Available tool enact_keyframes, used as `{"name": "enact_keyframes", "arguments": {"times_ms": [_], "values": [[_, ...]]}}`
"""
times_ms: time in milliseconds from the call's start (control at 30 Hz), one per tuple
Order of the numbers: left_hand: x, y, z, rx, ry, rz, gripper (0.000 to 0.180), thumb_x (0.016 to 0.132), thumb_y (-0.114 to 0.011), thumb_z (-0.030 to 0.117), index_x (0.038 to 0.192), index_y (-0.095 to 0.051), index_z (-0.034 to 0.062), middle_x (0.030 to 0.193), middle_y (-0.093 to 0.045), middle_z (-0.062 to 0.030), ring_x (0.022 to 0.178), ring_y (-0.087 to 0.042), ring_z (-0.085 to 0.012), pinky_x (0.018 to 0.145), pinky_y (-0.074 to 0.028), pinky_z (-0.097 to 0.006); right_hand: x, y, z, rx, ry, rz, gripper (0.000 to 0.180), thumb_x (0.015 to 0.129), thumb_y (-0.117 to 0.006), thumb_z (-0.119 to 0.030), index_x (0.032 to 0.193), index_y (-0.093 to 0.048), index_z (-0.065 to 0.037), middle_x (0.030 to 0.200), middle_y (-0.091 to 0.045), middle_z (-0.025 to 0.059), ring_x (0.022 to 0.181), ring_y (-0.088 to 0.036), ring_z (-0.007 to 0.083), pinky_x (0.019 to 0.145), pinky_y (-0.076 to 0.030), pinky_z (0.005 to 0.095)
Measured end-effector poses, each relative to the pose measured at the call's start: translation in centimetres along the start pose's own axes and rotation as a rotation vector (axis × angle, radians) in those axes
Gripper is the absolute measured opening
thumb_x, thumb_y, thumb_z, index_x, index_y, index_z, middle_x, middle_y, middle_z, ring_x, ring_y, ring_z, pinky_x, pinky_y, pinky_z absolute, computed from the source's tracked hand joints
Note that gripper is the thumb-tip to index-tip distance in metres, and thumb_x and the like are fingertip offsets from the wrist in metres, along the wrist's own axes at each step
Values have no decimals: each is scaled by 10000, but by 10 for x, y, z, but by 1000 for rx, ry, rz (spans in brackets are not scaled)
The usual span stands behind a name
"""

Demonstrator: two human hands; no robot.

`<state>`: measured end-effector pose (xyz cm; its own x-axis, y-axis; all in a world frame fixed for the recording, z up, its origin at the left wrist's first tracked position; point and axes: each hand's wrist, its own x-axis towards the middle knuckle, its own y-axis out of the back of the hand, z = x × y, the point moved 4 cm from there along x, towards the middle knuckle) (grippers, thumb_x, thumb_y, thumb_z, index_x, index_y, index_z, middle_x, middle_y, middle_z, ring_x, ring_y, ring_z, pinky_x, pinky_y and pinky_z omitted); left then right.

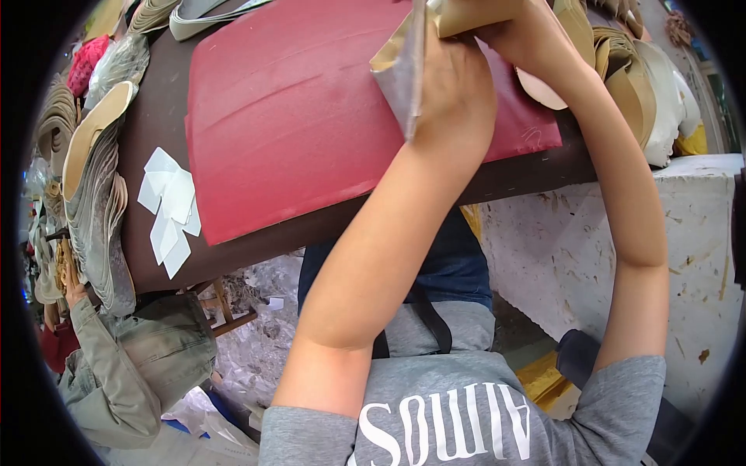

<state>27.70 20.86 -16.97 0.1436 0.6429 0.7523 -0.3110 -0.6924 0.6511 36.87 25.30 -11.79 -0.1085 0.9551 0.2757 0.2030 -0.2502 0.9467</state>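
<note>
Both my hands are raised at the far edge of a dark red sheet on the brown table. My left hand is closed at a stiff, bent piece, tan on one face and grey on the other, which stands out to the hand's left. Its fingertips are turned away, and the hand is slightly blurred. Close beside it, my right hand curls round a tan curved piece at the top edge. Whether the two pieces are one cannot be made out. A pale rounded tip shows under my right wrist.
Left of the red sheet lie white angular cut pieces. Stacks of insole-shaped pieces line the left and the right. A co-worker's sleeve is at the lower left. A white block stands at the right.
</note>
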Motion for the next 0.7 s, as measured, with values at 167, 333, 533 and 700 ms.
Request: {"name": "enact_keyframes", "arguments": {"times_ms": [167, 333, 533, 700], "values": [[23, -3, -7, -20, -207, -151, 129, 769, -587, 69, 804, -712, 66, 822, -656, -118, 700, -549, -207, 630, -417, -343, -28, 26, 8, 74, 141, 259, 169, 722, -714, -142, 726, -676, 23, 615, -648, 122, 467, -558, 250, 480, -468, 330], [-7, 47, 10, 360, -497, -164, 71, 765, -576, 77, 713, -623, 93, 655, -547, -43, 601, -505, -159, 576, -431, -326, -47, -6, 46, 719, -114, 234, 263, 709, -749, -157, 792, -693, 86, 644, -675, 152, 469, -581, 199, 498, -492, 303], [-3, 43, 28, 571, -561, -150, 49, 768, -577, 62, 735, -600, 91, 661, -556, -48, 601, -504, -147, 577, -426, -299, -47, 1, 47, 684, 18, 435, 253, 694, -734, -134, 781, -678, 96, 649, -669, 162, 470, -577, 247, 505, -487, 327], [-1, 27, 33, 577, -491, -272, 33, 766, -589, 62, 750, -598, 90, 675, -571, -48, 603, -511, -140, 569, -415, -269, -42, -11, 49, 427, -133, 279, 244, 701, -697, -154, 740, -655, 83, 622, -630, 168, 471, -535, 290, 519, -476, 347]]}}
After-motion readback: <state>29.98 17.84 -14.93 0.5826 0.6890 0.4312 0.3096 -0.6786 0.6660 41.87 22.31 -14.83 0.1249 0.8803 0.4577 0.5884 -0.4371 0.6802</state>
